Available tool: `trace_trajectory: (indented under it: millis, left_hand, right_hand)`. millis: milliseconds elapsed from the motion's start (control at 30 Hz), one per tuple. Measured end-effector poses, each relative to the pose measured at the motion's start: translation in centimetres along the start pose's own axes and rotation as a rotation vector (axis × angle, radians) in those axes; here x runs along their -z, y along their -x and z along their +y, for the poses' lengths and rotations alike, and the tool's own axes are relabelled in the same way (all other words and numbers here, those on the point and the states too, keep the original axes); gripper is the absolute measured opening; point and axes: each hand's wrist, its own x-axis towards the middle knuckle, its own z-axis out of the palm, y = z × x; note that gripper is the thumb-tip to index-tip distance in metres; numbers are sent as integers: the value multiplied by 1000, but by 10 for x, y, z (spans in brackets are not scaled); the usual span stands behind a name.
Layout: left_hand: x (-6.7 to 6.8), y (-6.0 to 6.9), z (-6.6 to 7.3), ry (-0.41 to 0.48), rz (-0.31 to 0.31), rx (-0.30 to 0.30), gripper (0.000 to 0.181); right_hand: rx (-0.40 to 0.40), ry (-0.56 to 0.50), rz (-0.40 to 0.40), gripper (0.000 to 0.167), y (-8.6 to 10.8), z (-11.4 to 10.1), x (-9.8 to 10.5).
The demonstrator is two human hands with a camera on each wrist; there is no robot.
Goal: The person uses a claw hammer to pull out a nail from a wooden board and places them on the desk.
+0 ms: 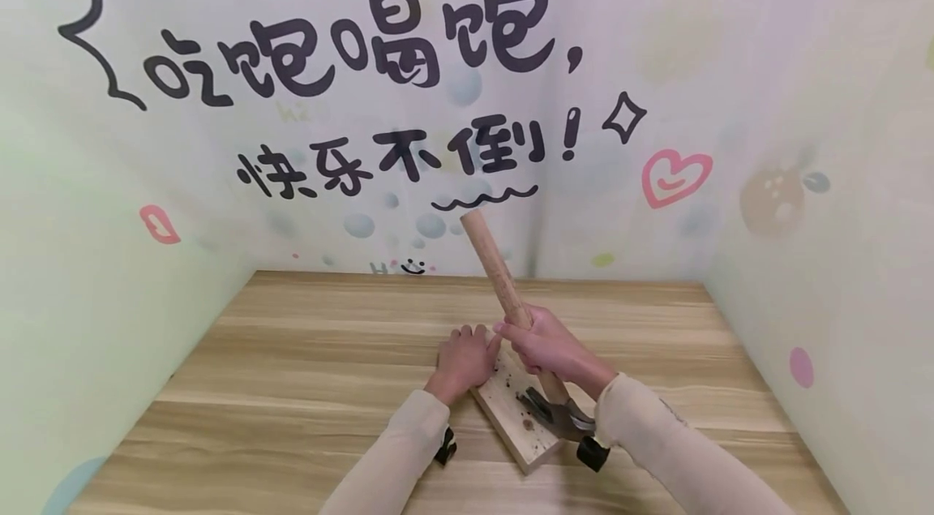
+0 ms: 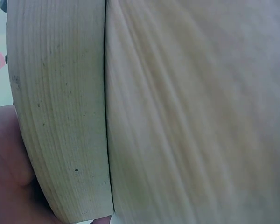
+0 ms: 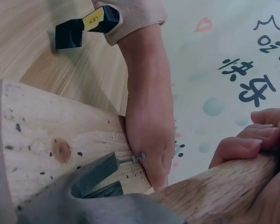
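A pale wooden board (image 1: pixel 503 411) with dark marks lies on the table, its side face (image 2: pixel 60 116) filling part of the left wrist view. My left hand (image 1: pixel 463 357) grips the board's far end, fingers over the edge. My right hand (image 1: pixel 550 345) holds the wooden handle of a hammer (image 1: pixel 498 268), its free end pointing up and away. The metal head (image 1: pixel 560 419) is low over the board's near part, claw turned toward the board. In the right wrist view, a small nail (image 3: pixel 143 155) shows between the claw (image 3: pixel 99 176) and my left hand (image 3: pixel 150 126); whether they touch, I cannot tell.
The wood-grain table (image 1: pixel 292 353) extends around the board. White printed walls (image 1: pixel 627 28) with black writing and hearts rise behind it and on both sides. A small black device (image 1: pixel 593 453) is by the right wrist, another (image 1: pixel 446 447) by the left.
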Motion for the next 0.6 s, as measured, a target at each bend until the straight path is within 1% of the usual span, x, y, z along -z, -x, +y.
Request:
trace_trajectory:
  millis: [100, 233, 433, 600]
  left_hand:
    - [-1, -1, 2, 10, -9, 15, 53]
    - [0, -3, 2, -6, -25, 37, 49]
    - [-3, -3, 5, -3, -34, 35, 49]
    - [-3, -3, 4, 15, -31, 47, 50]
  right_hand:
    - [-16, 17, -4, 19, -4, -3, -4]
    - [-4, 48, 5, 17, -9, -6, -12]
    - [6, 83, 76, 19, -10, -6, -19]
    - [52, 83, 128, 22, -5, -5, -22]
